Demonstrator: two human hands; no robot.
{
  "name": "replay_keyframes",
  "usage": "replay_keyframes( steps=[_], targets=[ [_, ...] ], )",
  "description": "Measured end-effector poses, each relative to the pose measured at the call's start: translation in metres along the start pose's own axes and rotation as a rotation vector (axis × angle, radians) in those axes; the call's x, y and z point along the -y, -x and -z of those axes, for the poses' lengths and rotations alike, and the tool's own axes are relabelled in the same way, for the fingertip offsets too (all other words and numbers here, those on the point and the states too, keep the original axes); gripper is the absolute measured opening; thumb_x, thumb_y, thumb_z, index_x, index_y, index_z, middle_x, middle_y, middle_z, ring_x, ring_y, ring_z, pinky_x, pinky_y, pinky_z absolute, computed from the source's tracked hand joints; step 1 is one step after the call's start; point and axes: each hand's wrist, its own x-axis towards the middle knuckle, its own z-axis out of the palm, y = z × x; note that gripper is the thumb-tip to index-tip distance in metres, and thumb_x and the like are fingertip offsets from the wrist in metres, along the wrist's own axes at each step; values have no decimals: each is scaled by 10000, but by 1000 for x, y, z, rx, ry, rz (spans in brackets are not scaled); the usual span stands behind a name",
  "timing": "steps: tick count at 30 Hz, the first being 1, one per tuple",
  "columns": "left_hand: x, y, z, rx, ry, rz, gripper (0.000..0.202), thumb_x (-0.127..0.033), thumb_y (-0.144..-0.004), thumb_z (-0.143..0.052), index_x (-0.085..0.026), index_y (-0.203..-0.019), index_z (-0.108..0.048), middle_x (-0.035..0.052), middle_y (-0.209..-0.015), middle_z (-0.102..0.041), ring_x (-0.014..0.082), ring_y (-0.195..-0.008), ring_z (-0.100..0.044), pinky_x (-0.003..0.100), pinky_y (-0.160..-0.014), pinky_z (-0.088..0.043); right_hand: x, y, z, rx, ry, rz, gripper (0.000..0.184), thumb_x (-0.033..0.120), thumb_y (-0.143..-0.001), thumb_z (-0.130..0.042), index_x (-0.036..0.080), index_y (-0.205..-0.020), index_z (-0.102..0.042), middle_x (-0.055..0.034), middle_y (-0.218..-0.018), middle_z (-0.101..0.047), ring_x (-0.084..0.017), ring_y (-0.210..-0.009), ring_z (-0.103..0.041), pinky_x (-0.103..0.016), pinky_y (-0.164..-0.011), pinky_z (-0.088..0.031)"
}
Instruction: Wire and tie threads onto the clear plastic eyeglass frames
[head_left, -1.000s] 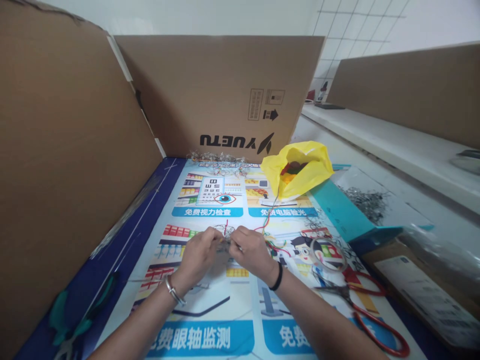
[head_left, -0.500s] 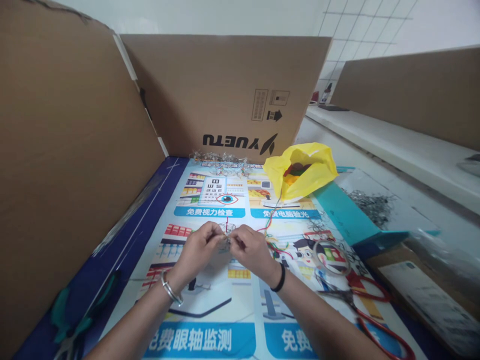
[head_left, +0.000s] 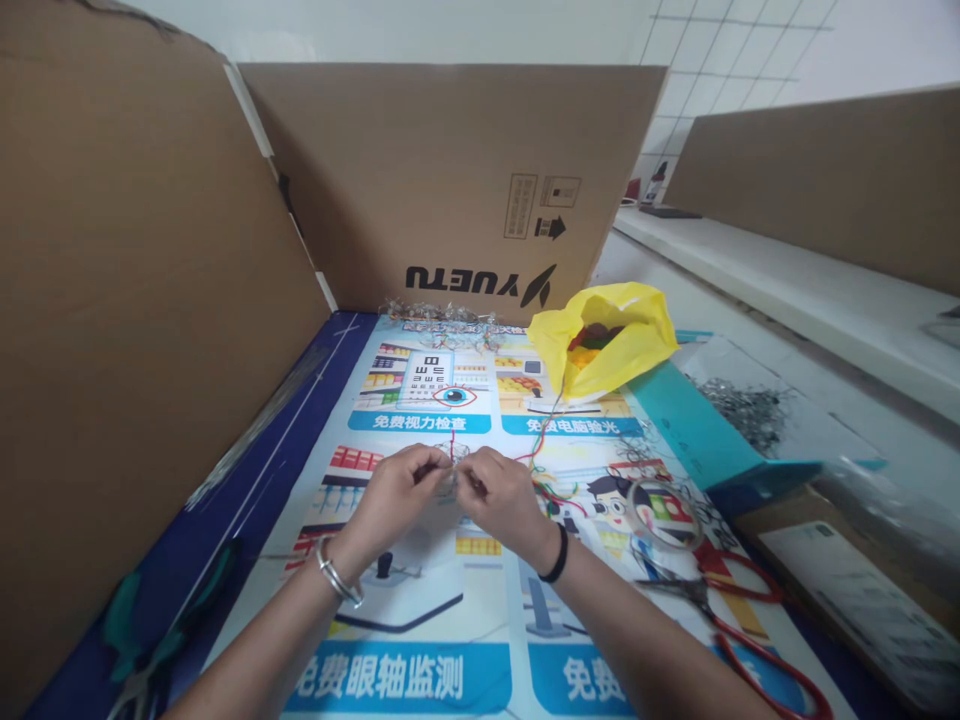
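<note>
Over the printed poster [head_left: 420,590], my left hand [head_left: 405,493] and my right hand [head_left: 500,497] meet, fingertips almost touching. Each hand pinches between thumb and forefinger. Thin wire strands show just behind the fingertips, and a short red thread [head_left: 452,440] sticks up there. What exactly lies in the pinches is too small and covered to name. Beside my right hand, red, green and yellow threads [head_left: 555,495] lie loosely; one runs up to the yellow bag [head_left: 600,345]. A silver bangle is on my left wrist, a black band on my right.
Red-handled scissors [head_left: 720,600] and a roll of clear tape [head_left: 664,515] lie at the right. Green-handled pliers [head_left: 146,650] rest at lower left. Cardboard walls [head_left: 450,180] stand left and behind. Wire bits [head_left: 742,410] fill a spot beyond the teal folder [head_left: 694,430].
Both hands stay nearly in place. The fingertips have shifted slightly and the small bit between them is less visible now. The view has moved a little.
</note>
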Motion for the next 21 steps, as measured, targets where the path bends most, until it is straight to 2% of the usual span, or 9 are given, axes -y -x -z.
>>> replay_keyframes(
  steps=[6,11,16,21],
  targets=[
    [2,1,-3,-23,-100,-146,161,-106,-747,-501,-205,-778,-624,-12,-752,-642,127,-710,-579,248,-673,-459,4,-2,2,11,78,40,125,103,-746,-445,188,-680,-507,-2,-620,-521,-115,-583,-491,-226,-552,-367],
    [1,0,0,-26,-101,-103,148,-117,-756,-491,-201,-753,-613,-20,-743,-645,123,-699,-580,244,-681,-458,-2,-1,4,9,-17,-47,126,99,-761,-453,185,-756,-545,-4,-675,-550,-111,-624,-512,-219,-597,-394],
    [1,1,2,0,-60,-79,134,-138,-767,-475,-196,-767,-596,-14,-751,-637,126,-702,-572,253,-685,-458,-5,-2,9,107,-14,-96,145,114,-763,-488,202,-830,-581,-9,-761,-590,-116,-690,-550,-216,-636,-413],
    [4,2,1,17,-49,-84,120,-151,-769,-488,-199,-769,-598,-12,-764,-633,135,-737,-569,261,-697,-453,-3,-1,8,159,51,-83,123,132,-761,-500,207,-783,-595,-12,-774,-567,-114,-705,-553,-203,-635,-416]
  ],
)
